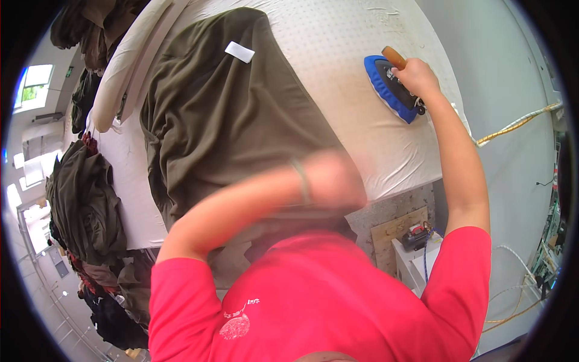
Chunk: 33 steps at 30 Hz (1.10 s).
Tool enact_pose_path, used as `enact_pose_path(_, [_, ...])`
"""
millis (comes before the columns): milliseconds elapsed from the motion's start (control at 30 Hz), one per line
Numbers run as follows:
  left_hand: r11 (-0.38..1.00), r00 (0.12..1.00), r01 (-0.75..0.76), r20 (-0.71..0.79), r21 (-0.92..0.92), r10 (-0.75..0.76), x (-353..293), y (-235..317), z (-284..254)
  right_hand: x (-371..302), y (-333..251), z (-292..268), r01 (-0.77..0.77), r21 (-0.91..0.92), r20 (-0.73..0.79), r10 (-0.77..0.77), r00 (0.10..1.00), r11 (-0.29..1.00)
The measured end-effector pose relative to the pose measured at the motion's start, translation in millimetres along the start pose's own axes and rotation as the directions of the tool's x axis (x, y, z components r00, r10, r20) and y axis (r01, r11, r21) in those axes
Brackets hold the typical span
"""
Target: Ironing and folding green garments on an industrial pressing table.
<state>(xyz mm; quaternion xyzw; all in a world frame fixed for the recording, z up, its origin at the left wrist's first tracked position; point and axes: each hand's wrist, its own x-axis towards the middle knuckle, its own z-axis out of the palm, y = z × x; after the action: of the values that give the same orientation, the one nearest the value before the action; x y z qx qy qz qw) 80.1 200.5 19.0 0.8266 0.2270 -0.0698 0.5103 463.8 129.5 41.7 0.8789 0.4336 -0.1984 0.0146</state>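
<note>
Right grip [417,78] is wrapped round the brown handle [394,57] of the iron [391,90], blue rim, dark top. Can't tell from this angle if the sole touches the counter [338,54] or floats just above it. Left grip [335,179] is motion-blurred over the near right corner of the olive garment [241,114]; can't tell if it's wide or narrow, or touching cloth. Band [300,181] on that wrist.

Garment lies on the white-covered counter, left of the iron and apart from it. White label [240,52] on its far end. Right edge runs fairly clean; creases bunch through the middle and left.

My read: step in hand is getting the cloth flat, iron parked aside. To do it well, I'd sweep with a flat left palm from the middle outward, keep that right edge straight, and hold the iron off the cloth until the folds are out. Ironing over a fold would likely set it. I'd also keep left fingers out of the iron's path and the hose [512,125] off the cloth.

Count: 1 iron, 1 garment laid out, 1 label on it, 1 padded roll [129,60] at far left, 1 dark clothes heap [84,199] beside the counter, pieces in it too tangled to count.
</note>
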Motion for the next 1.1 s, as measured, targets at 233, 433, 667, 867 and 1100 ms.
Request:
enact_pose_path(233, [0.719,0.769,0.299,0.288,0.628,-0.571,2.2,95.7,-131.7,-17.4,-24.0,4.0,0.003,0.005,-0.036,-0.003,0.999,1.0])
enact_pose_path(433, [0.961,0.966,0.194,-0.211,0.195,-0.152,-12.9,78.8,-66.3,-15.7,-23.5,9.9,0.017,-0.046,-0.078,-0.021,0.997,0.999])
enact_pose_path(667, [0.831,0.824,-0.555,-0.106,0.045,0.556,-27.7,79.9,-19.4,-26.9,-20.3,-4.1,0.006,-0.034,-0.113,-0.01,0.994,0.999])
enact_pose_path(867, [0.886,0.865,-0.339,-0.266,0.316,0.426,-23.5,42.1,-3.0,-29.2,-30.6,0.5,-0.033,0.07,-0.014,0.034,0.999,0.997])
enact_pose_path(1100, [0.98,0.699,0.082,-0.711,0.181,0.073,-71.6,-4.7,9.3,-57.3,-10.8,-19.8,0.003,0.024,-0.093,0.0,0.996,1.0])
